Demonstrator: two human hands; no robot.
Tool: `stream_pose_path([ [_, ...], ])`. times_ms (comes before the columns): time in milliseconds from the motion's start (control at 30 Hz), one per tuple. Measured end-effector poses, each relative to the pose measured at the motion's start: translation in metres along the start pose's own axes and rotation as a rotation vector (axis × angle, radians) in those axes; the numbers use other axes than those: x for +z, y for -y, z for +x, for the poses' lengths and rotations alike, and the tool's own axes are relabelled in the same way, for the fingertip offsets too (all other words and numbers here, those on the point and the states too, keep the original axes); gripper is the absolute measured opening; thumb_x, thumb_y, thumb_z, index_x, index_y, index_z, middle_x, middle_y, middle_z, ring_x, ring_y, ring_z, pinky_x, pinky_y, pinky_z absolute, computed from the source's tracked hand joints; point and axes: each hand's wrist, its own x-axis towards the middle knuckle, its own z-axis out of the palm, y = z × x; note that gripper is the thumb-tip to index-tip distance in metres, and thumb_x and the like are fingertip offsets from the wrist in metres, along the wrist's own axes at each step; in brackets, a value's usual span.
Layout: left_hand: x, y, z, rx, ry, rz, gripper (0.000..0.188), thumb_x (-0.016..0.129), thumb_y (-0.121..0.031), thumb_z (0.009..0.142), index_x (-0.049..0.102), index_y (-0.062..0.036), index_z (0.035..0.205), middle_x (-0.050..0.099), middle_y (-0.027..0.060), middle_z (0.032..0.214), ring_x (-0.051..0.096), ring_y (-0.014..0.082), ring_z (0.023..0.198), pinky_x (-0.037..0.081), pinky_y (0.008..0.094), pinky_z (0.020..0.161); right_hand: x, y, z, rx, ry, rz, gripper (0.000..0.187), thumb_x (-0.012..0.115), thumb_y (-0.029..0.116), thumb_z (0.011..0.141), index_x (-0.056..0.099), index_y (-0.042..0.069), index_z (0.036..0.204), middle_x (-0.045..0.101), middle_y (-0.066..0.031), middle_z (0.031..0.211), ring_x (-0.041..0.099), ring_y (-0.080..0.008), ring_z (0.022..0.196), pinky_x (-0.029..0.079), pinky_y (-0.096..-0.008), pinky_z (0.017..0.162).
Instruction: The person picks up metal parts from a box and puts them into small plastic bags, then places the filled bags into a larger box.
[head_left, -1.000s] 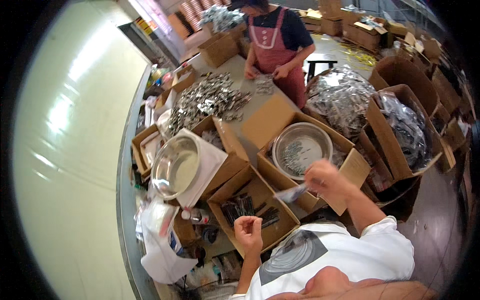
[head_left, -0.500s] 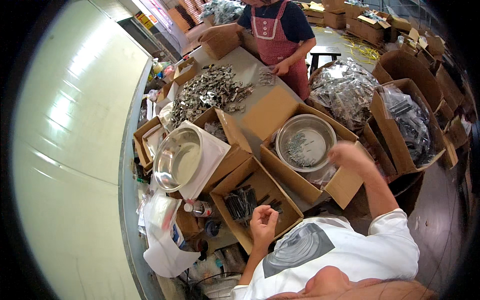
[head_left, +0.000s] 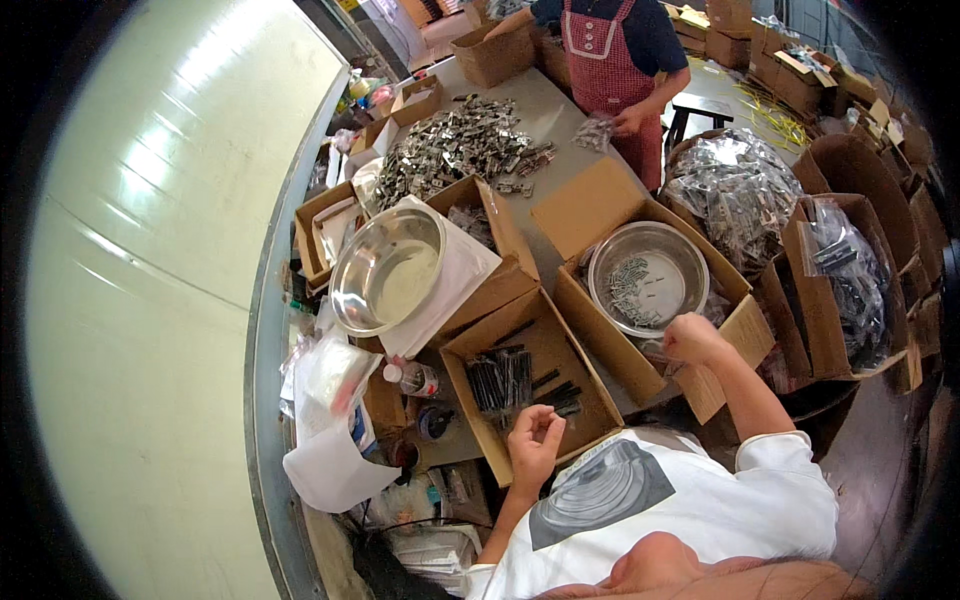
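My left hand (head_left: 535, 442) is closed with thumb and fingers together, over the near edge of a cardboard box (head_left: 462, 405). In that box lie several slim black strips (head_left: 500, 380); what the fingers hold, if anything, is too small to tell. My right hand (head_left: 692, 340) is curled closed just off the near right rim of a round metal bowl (head_left: 690, 265). Small silvery screws (head_left: 630, 288) lie in a heap on the bowl's left side. The bowl rests in an open cardboard box (head_left: 610, 350) with spread flaps. Whatever the right fingers hold is hidden.
A second metal bowl (head_left: 350, 290) stands tilted on white sheets at left. Beyond lies a pile of metal parts (head_left: 460, 145). A co-worker in a red checked apron (head_left: 600, 60) stands across the table. A bottle (head_left: 412, 378) and bagged parts (head_left: 735, 190) flank my boxes.
My right hand has drawn back from the bowl's right rim toward me. The left hand stays near the strips. The whole view has shifted, and the co-worker's hand holds a small clear bag.
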Motion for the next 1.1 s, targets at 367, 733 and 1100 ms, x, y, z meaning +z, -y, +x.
stream_pose_path([
  [367,0.088,-0.012,0.047,0.170,0.329,0.245,0.031,0.066,-0.018,0.081,0.057,-0.0007,0.105,0.061,0.0092,0.092,0.058,0.0145,0.081,0.047,0.0285,0.069,-0.033,0.055,-0.039,-0.407,0.162,1.011,0.022,0.071,-0.001,0.068,0.060,0.002,0.087,0.063,-0.0064,0.080,0.057,-0.0127,0.076,0.046,-0.0266,0.070],
  [733,0.079,0.028,0.053,-0.212,0.472,-0.098,0.013,0.059,-0.014,0.090,0.054,-0.0032,0.094,0.054,-0.0017,0.075,0.048,0.0060,0.065,0.041,0.0212,0.058,-0.096,-0.185,-0.129,0.610,-0.863,-0.337,0.040,0.055,0.005,0.080,0.056,0.016,0.119,0.046,-0.0074,0.134,0.042,-0.0244,0.122,0.037,-0.0475,0.095],
  [1100,0.054,0.044,0.052,-0.430,0.390,-0.485,0.031,0.035,-0.036,0.100,0.051,-0.0101,0.096,0.048,-0.0027,0.074,0.047,0.0084,0.066,0.039,0.0216,0.058,-0.083,-0.160,-0.154,0.960,-1.072,-0.387,0.055,0.060,0.027,0.084,0.041,0.014,0.134,0.036,-0.0118,0.141,0.032,-0.0300,0.131,0.030,-0.0523,0.102],
])
